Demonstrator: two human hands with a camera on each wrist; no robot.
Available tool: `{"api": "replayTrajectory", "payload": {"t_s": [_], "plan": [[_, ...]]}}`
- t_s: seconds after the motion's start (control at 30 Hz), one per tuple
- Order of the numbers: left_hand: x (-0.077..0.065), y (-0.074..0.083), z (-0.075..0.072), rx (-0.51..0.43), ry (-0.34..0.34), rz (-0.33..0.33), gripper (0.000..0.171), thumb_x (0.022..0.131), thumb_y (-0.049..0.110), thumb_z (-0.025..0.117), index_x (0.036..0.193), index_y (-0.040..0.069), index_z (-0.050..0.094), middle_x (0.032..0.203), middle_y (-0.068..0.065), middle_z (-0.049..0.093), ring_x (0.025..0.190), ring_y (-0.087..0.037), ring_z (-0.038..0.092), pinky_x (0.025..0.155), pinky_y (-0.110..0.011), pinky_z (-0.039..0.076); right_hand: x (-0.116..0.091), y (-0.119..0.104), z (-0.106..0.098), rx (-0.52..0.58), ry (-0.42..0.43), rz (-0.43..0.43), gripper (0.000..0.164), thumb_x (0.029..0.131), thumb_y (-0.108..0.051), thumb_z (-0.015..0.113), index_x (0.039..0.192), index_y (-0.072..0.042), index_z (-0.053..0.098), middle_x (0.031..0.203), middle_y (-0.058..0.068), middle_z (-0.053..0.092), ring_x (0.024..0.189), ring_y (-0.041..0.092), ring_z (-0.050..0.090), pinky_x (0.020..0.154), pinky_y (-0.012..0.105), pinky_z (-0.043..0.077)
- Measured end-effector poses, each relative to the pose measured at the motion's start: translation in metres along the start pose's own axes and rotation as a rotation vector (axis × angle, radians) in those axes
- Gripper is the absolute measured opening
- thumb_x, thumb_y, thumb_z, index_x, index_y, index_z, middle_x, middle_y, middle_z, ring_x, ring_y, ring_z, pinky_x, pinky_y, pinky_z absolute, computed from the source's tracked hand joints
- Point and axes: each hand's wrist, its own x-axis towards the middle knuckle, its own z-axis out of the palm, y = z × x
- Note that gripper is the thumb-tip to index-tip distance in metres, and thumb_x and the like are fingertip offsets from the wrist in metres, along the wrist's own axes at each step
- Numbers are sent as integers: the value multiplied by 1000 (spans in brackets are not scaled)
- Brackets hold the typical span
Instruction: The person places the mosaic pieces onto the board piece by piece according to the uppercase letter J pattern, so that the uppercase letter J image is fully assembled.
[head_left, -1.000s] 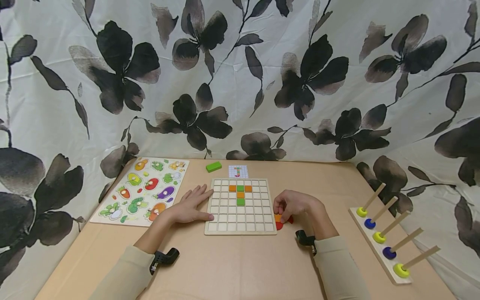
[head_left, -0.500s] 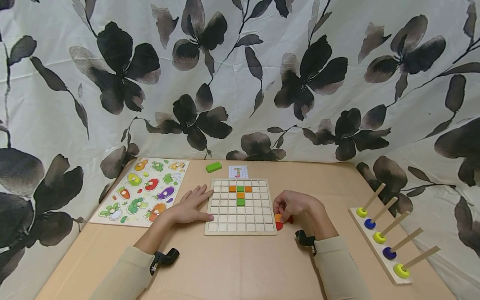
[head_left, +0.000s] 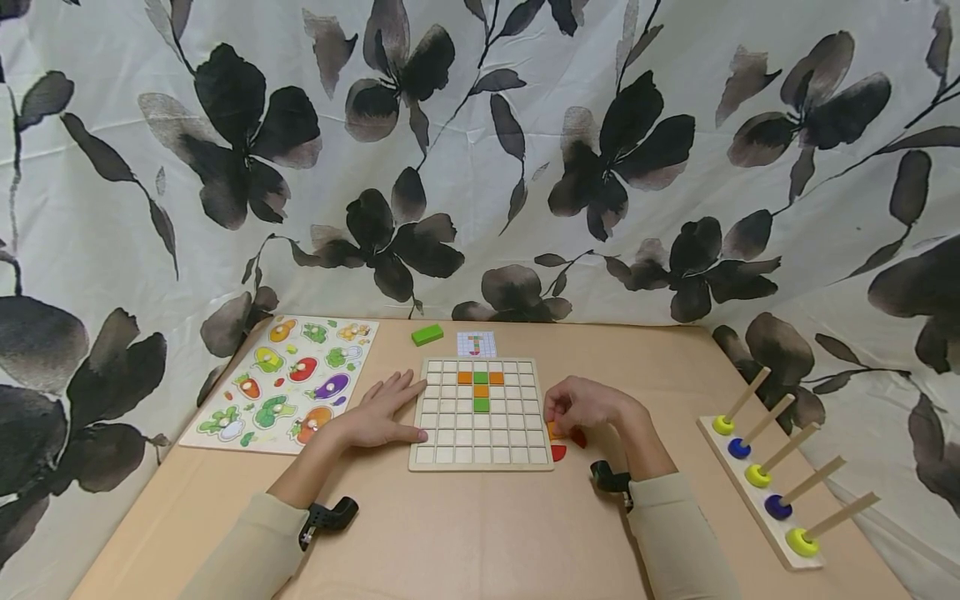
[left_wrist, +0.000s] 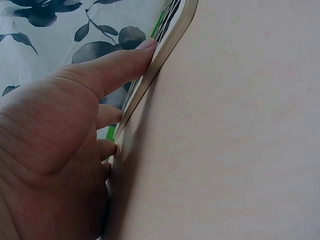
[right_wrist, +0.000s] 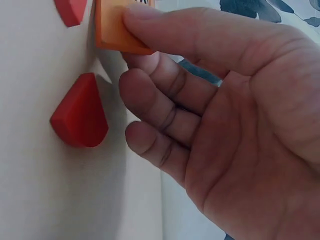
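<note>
My left hand lies with fingers spread at the left edge of a wooden grid board; in the left wrist view its thumb touches the board's side. Orange and green square tiles fill a few cells in the upper middle of the grid. Just right of the board, my right hand pinches an orange square tile between thumb and fingers, lifted slightly off the table. Close by on the table lie a red quarter-circle piece and another red piece.
Behind the board are a small pattern card and a green block. A vegetable picture board lies on the left. At the right stands a peg rack with yellow and blue rings.
My right hand has risen slightly, taking the orange tile up and away from the red piece nearest the board. The left hand stays where it was.
</note>
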Motion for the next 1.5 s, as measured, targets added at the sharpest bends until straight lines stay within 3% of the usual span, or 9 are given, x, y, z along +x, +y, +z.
{"api": "replayTrajectory", "payload": {"t_s": [0.33, 0.77, 0.93, 1.13, 1.5], "plan": [[0, -1, 0, 4, -1, 1, 100, 89, 62, 72, 167, 17, 27, 176, -16, 6, 163, -39, -3, 130, -61, -2, 4, -2, -5, -16, 205, -75, 8, 95, -1, 67, 98, -6, 72, 83, 4, 63, 81, 21, 57, 68, 31, 47], [1, 0, -2, 10, -1, 1, 100, 89, 62, 72, 167, 18, 26, 176, -17, 5, 163, -39, -3, 130, -60, -2, 10, -12, 0, 5, 354, -137, 17, 92, 1, 66, 104, -10, 71, 94, 7, 65, 91, 23, 60, 75, 28, 53], [0, -1, -2, 8, -1, 4, 101, 89, 61, 72, 167, 17, 26, 175, -19, 6, 162, -41, -3, 129, -61, -2, 16, -16, 7, 37, 365, -142, 17, 93, -4, 72, 109, -10, 70, 100, 8, 65, 93, 23, 61, 78, 27, 54], [-1, -1, -1, 4, -2, 3, 100, 89, 62, 72, 167, 18, 27, 176, -17, 6, 163, -40, -3, 130, -60, -3, 24, -23, 16, 60, 367, -179, 21, 90, -12, 82, 109, -7, 72, 95, 6, 66, 88, 23, 61, 76, 26, 53], [0, -1, 0, 1, 3, 9, 100, 89, 62, 72, 166, 17, 28, 176, -16, 7, 163, -39, -3, 130, -60, -2, 35, -36, 33, -15, 299, -224, 22, 86, -19, 86, 104, -12, 75, 85, 0, 67, 82, 19, 61, 72, 24, 54]]}}
